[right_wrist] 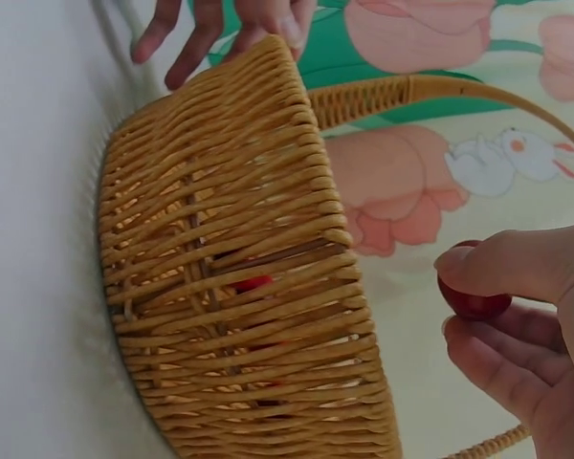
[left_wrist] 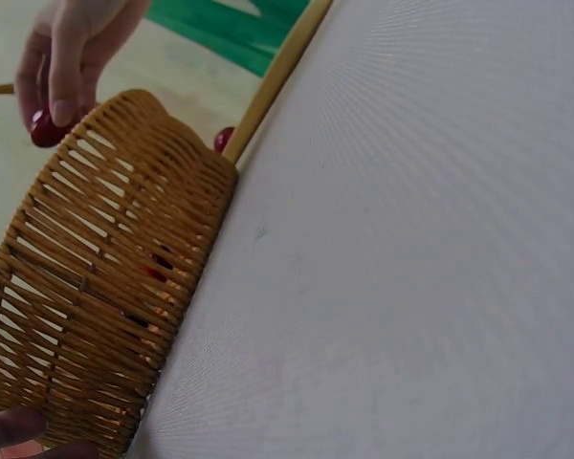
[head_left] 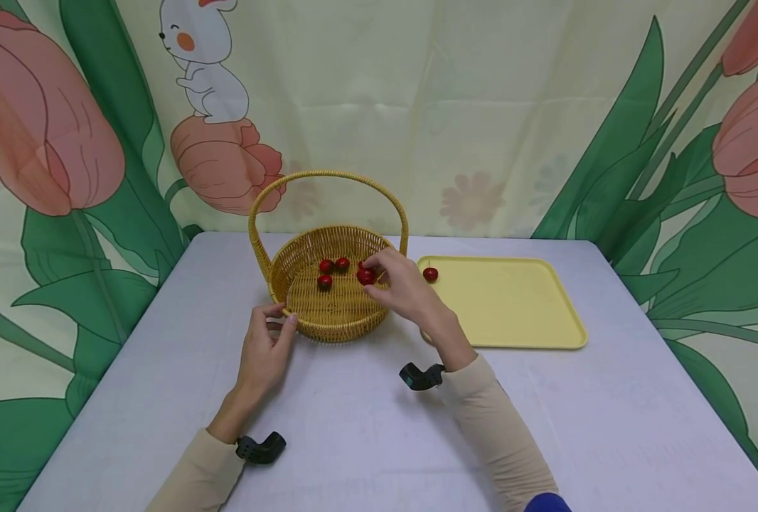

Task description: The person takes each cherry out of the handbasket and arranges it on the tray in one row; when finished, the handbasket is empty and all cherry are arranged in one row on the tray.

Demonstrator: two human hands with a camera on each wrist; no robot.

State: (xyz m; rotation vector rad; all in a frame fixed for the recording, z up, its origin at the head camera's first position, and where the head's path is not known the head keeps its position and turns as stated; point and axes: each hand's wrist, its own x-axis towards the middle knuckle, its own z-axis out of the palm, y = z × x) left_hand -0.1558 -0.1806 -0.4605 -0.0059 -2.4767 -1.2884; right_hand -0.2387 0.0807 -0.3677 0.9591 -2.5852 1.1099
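Note:
A round wicker basket [head_left: 335, 331] with a tall arched handle stands on the white table. My left hand [head_left: 267, 348] grips its near-left rim, thumb and finger at the edge. Between thumb and fingertips, my right hand [head_left: 404, 284] pinches a dark red cherry [right_wrist: 475, 295], held above the rim in the right wrist view. Several cherries lie inside, one of them a cherry [head_left: 324, 283] toward the left; a bit of red shows just behind the held one. Another cherry [head_left: 430, 274] with a stem rests at the left end of the yellow tray [head_left: 513, 306].
The tray lies flat to the right of the basket, partly behind my right forearm. A printed cloth [head_left: 392, 107] with tulips and a rabbit hangs behind the table [head_left: 353, 427]. Something blue [head_left: 547, 503] shows at the bottom edge by my right sleeve.

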